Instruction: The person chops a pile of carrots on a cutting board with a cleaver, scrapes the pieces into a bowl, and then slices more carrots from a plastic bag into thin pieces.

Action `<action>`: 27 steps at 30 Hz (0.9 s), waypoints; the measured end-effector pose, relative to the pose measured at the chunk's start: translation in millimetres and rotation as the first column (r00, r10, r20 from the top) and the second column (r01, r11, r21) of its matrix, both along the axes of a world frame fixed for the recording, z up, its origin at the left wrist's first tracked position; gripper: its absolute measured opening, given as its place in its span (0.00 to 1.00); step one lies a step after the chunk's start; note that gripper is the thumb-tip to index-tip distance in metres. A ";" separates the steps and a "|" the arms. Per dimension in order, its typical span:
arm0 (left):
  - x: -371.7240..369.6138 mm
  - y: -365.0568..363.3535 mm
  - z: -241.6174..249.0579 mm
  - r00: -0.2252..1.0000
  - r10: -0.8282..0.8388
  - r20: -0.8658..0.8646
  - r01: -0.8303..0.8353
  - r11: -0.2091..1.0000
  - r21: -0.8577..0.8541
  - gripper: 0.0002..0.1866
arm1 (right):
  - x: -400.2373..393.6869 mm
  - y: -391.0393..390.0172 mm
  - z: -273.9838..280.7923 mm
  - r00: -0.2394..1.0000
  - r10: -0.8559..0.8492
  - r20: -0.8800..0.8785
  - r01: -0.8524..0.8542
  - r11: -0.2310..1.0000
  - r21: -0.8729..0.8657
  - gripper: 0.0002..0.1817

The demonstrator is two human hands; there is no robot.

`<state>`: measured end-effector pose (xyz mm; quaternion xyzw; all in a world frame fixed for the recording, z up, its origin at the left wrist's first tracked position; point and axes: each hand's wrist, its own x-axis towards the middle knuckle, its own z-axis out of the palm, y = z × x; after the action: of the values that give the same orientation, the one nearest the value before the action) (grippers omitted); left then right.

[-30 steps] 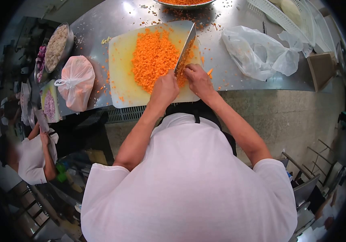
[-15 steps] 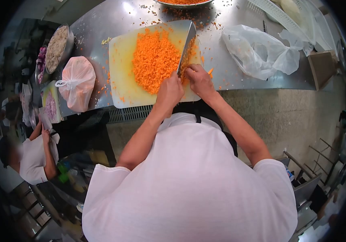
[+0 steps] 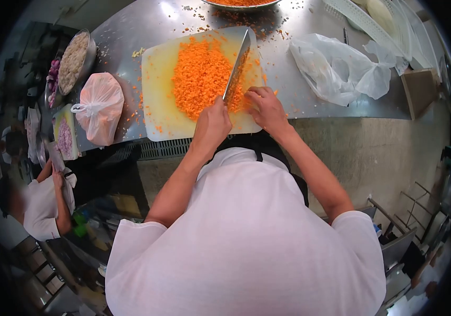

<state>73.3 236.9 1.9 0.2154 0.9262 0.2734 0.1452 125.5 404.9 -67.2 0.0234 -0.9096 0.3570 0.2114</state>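
Note:
A heap of finely chopped orange pieces (image 3: 202, 76) lies on a pale cutting board (image 3: 157, 113). My left hand (image 3: 212, 124) is wrapped round the handle of a large knife (image 3: 237, 66), whose blade slants up and to the right along the heap's right edge. To the right of the blade, my right hand (image 3: 268, 108) bends over the board's lower right part, its fingers curled beside loose orange bits. Whether those fingers pinch a small piece is too fine to make out.
Left of the board are a tied bag (image 3: 101, 108) and a bowl of pale pieces (image 3: 73, 63). A co-worker (image 3: 46, 203) stands at far left. On the right lie a clear plastic bag (image 3: 336, 68) and a brown block (image 3: 420, 92). A metal bowl (image 3: 241, 7) is at the top.
My left hand and the knife have shifted slightly left, the blade leaning more. My right hand has moved a little right and down, away from the blade.

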 end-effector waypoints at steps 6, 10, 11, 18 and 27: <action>-6.9 0.1 12.8 1.000 -0.006 0.016 0.005 0.999 0.039 0.07 | -7.4 -2.5 -14.8 0.998 0.013 0.065 -0.009 0.998 -0.056 0.10; 3.6 4.2 -13.7 0.999 0.016 0.029 -0.017 0.999 0.037 0.07 | -5.5 -1.1 -11.6 0.996 0.003 0.089 0.003 0.998 -0.065 0.06; 0.3 7.2 -19.0 1.000 0.003 0.008 -0.004 0.998 0.063 0.07 | -5.8 -1.6 -10.9 0.995 0.008 0.101 -0.002 0.998 -0.056 0.04; 6.9 14.1 -14.9 0.999 -0.011 0.042 0.010 1.000 0.026 0.08 | -11.5 -0.8 -13.1 0.993 0.012 0.121 -0.009 1.000 -0.026 0.02; 7.6 21.8 -21.9 0.999 -0.032 -0.015 0.033 0.996 0.081 0.07 | -9.0 -1.0 -13.4 0.994 -0.009 0.105 0.013 0.999 -0.034 0.02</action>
<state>80.9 258.7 -20.0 0.2381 0.9116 0.3070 0.1342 116.5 404.0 -80.6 -0.0040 -0.9132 0.3723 0.1656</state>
